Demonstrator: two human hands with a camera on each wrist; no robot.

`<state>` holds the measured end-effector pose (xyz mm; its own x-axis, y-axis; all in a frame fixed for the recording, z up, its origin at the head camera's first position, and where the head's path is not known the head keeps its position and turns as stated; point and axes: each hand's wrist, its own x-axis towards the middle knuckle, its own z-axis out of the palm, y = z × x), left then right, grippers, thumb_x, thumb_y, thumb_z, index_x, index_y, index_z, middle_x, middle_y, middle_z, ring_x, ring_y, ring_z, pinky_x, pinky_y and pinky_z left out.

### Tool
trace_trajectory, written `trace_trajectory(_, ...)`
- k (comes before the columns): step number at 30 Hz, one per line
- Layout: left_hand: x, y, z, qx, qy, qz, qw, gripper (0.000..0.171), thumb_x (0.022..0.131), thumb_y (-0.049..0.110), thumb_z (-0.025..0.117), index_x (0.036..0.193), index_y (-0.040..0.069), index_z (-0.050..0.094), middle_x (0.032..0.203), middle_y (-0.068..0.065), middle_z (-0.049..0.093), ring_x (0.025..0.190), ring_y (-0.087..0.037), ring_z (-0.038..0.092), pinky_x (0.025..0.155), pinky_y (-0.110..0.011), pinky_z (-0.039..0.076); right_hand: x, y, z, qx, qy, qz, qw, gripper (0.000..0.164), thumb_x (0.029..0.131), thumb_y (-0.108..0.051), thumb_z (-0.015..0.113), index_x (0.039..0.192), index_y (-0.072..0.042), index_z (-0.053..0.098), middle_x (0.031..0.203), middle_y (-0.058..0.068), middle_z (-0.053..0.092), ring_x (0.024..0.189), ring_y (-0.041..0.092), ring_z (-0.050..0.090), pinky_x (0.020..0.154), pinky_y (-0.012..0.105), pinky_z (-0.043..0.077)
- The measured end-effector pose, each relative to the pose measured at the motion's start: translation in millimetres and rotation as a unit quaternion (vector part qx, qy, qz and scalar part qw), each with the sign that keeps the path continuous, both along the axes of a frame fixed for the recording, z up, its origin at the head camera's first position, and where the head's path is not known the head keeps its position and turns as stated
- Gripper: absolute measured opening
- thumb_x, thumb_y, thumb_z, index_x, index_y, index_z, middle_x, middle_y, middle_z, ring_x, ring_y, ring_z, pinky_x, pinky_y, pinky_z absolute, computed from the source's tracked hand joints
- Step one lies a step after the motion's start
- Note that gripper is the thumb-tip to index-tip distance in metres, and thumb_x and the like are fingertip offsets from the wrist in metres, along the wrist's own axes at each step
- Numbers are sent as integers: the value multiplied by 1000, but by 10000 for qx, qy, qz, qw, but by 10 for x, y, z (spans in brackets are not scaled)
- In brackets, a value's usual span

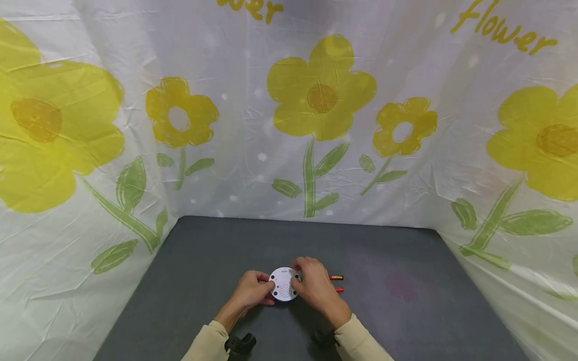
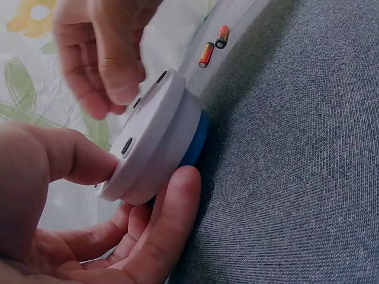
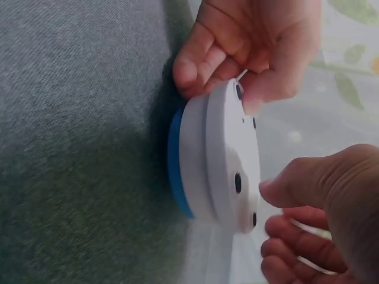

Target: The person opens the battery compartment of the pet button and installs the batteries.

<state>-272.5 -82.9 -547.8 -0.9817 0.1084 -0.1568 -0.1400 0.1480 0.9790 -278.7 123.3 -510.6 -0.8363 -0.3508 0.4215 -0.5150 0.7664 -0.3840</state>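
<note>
A round white device [image 1: 283, 291] with black rubber feet, a patch of small holes and a blue underside sits low over the dark tabletop. My left hand [image 1: 253, 288] grips its left edge, thumb on the upper face and fingers beneath, as the left wrist view shows. On the other side, my right hand [image 1: 316, 283] hovers over the device with its thumb tip right at the white face. In the right wrist view the remaining fingers [image 3: 296, 236] of that hand hang loosely curled, apart from the device, with nothing between them.
Two red and black batteries [image 2: 206, 55] lie on the dark tabletop [image 1: 406, 311], just beyond my right hand. A white cloth curtain [image 1: 244, 165] with yellow flowers encloses the table's back and sides. Black wrist gear [image 1: 241, 344] sits near the left sleeve.
</note>
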Motion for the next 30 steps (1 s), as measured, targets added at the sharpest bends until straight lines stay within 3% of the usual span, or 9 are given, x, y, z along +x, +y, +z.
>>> trace_trajectory(7, 2, 6, 7, -10, -22, -67, 10000, 32, 91, 1, 66, 118, -16, 66, 90, -13, 78, 70, -17, 75, 61, -35, 68, -51, -118, 6, 380, 53, 371, 9986, 22, 85, -3, 85, 103, -8, 74, 98, 5, 75, 90, 21, 67, 76, 37, 60)
trace_trajectory(30, 27, 15, 10, -115, 57, 108, 9999, 32, 92, 2, 67, 118, -17, 65, 91, -15, 79, 71, -18, 75, 61, -34, 68, -67, -232, 39, 936, -229, 612, 9935, 18, 92, -2, 81, 106, -8, 70, 100, 7, 71, 95, 24, 65, 81, 38, 61)
